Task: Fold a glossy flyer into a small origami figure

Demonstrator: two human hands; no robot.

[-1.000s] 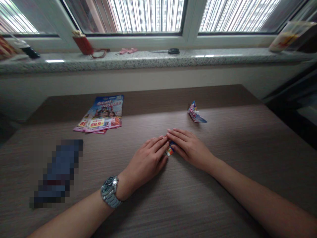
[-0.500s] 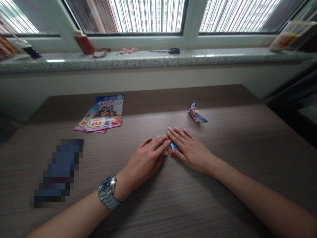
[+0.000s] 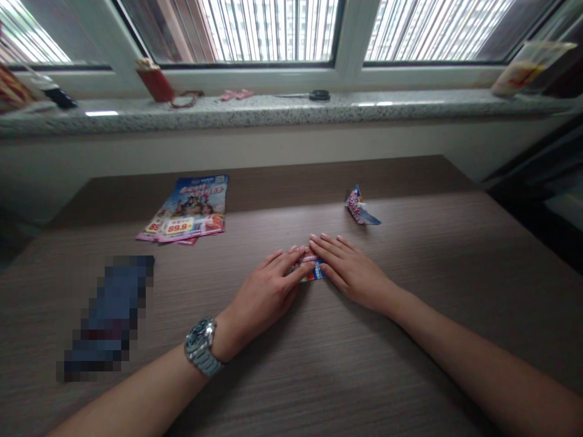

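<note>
A small piece of folded printed paper [image 3: 316, 271], blue, red and white, lies on the table between my two hands. My left hand [image 3: 268, 285] rests on its left part, fingers stretched out and the thumb along the near edge. A silver watch sits on that wrist. My right hand [image 3: 348, 264] lies flat over the right part of the paper, fingers extended close together. Both hands cover much of the paper. Beyond my right hand stands a folded paper shape [image 3: 359, 207] with pointed ends.
Several printed flyers [image 3: 194, 206] lie at the back left of the wooden table [image 3: 291, 370]. A blurred dark blue object [image 3: 109, 315] is nearer on the left. Scissors [image 3: 319, 95], a red box [image 3: 155, 82] and a plastic cup [image 3: 523, 73] stand or lie on the windowsill.
My right thumb has shifted up and inward on the paper, and more of the paper's strip shows between the hands. The other things have stayed put.
</note>
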